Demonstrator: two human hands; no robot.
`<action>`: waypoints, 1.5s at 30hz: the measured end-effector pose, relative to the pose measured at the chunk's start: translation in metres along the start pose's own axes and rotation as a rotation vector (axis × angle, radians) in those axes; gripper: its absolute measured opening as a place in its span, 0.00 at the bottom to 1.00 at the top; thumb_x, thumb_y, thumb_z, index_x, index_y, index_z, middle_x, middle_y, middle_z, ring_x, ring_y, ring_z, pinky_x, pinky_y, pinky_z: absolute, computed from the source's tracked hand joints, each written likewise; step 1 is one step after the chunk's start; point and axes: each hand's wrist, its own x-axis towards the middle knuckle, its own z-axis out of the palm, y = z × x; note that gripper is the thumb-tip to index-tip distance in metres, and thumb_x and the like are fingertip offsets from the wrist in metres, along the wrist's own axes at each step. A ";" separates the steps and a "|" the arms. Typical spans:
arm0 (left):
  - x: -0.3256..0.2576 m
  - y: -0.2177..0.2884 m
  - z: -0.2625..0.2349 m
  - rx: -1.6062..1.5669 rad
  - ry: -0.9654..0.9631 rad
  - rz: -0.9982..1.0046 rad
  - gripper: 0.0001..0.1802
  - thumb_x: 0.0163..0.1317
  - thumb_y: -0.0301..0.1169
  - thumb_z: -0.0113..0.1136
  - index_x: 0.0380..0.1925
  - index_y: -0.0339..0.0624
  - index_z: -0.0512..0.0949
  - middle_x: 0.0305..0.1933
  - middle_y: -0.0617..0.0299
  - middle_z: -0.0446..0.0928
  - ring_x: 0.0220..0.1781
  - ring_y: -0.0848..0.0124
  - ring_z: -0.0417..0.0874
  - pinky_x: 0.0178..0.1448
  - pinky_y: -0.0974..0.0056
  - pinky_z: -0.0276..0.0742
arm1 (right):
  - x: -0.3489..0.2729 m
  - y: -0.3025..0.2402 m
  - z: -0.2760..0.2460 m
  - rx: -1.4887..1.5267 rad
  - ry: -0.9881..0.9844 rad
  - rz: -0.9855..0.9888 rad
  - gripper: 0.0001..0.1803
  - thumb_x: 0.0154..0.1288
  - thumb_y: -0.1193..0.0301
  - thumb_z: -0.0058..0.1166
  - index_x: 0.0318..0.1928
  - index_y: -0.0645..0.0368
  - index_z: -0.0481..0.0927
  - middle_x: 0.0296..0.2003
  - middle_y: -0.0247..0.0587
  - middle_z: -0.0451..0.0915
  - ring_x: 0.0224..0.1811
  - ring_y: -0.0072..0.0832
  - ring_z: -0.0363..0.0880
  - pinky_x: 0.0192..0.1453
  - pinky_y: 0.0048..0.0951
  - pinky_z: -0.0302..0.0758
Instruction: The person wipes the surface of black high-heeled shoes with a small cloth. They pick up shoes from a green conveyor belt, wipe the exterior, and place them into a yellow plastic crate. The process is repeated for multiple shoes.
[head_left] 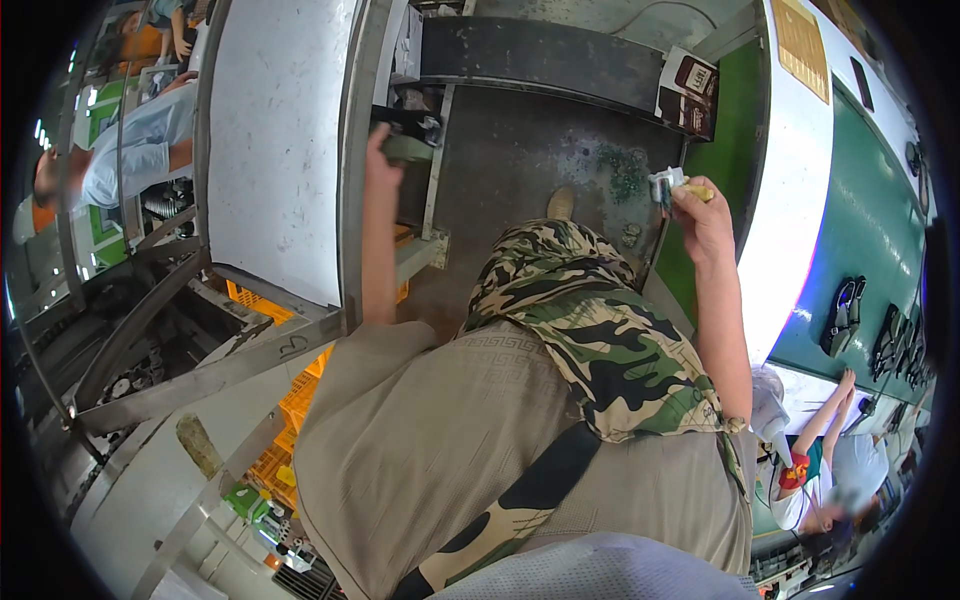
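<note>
My left hand point(382, 165), smeared by motion, is at the metal frame on the left. Its fingers are closed round the near end of a dark, sandal-like thing point(408, 146) with a grey-green underside; its exact kind is unclear. To the right, over the floor, my right hand point(702, 215) is closed on a brush with a yellowish handle point(695, 191). A small white, stained container point(664, 184) is at the same fingers, and the hand partly hides both.
A white-topped bench point(275, 140) stands left, with orange crates point(300, 395) below. Right, a green conveyor belt point(880, 200) carries black sandals point(845, 315). A dark beam point(540, 55) crosses ahead, a printed box point(688, 95) at its end. Other people work at both sides.
</note>
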 end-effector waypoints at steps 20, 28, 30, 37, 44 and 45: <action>-0.106 -0.244 0.135 0.375 -0.218 -0.293 0.24 0.59 0.27 0.61 0.55 0.36 0.67 0.49 0.51 0.76 0.54 0.48 0.80 0.54 0.47 0.78 | -0.078 0.015 -0.160 0.274 0.183 -0.100 0.07 0.63 0.77 0.58 0.37 0.57 0.73 0.33 0.39 0.79 0.33 0.27 0.79 0.38 0.31 0.79; -0.174 -0.327 0.299 0.675 -0.672 -0.448 0.21 0.64 0.32 0.59 0.56 0.38 0.71 0.54 0.48 0.78 0.53 0.53 0.82 0.53 0.53 0.80 | -0.177 0.012 -0.275 0.442 0.433 -0.317 0.10 0.59 0.72 0.64 0.37 0.53 0.75 0.29 0.33 0.76 0.30 0.27 0.77 0.38 0.35 0.77; -0.187 -0.360 0.341 0.749 -0.781 -0.510 0.20 0.65 0.34 0.58 0.54 0.38 0.72 0.53 0.50 0.79 0.52 0.54 0.83 0.51 0.54 0.81 | -0.193 0.023 -0.289 0.495 0.507 -0.377 0.10 0.59 0.74 0.64 0.37 0.54 0.75 0.30 0.34 0.78 0.30 0.28 0.78 0.38 0.36 0.78; -0.319 -0.513 0.477 1.126 -1.112 -0.777 0.27 0.66 0.43 0.57 0.58 0.36 0.70 0.57 0.46 0.75 0.54 0.54 0.81 0.52 0.54 0.78 | -0.266 0.042 -0.325 0.710 0.789 -0.642 0.10 0.58 0.75 0.63 0.34 0.59 0.73 0.27 0.37 0.78 0.24 0.25 0.76 0.29 0.27 0.74; -0.441 -0.688 0.567 1.361 -1.304 -0.872 0.50 0.59 0.54 0.63 0.66 0.27 0.53 0.66 0.39 0.64 0.60 0.49 0.75 0.57 0.51 0.76 | -0.318 0.051 -0.331 0.823 1.035 -0.806 0.10 0.57 0.77 0.63 0.33 0.58 0.72 0.26 0.36 0.76 0.25 0.25 0.76 0.31 0.26 0.74; -0.460 -0.709 0.576 1.396 -1.285 -0.874 0.54 0.58 0.55 0.64 0.68 0.26 0.49 0.68 0.37 0.61 0.62 0.48 0.74 0.58 0.51 0.75 | -0.322 0.054 -0.332 0.853 1.080 -0.829 0.10 0.57 0.77 0.64 0.33 0.59 0.73 0.26 0.35 0.76 0.24 0.23 0.75 0.30 0.25 0.73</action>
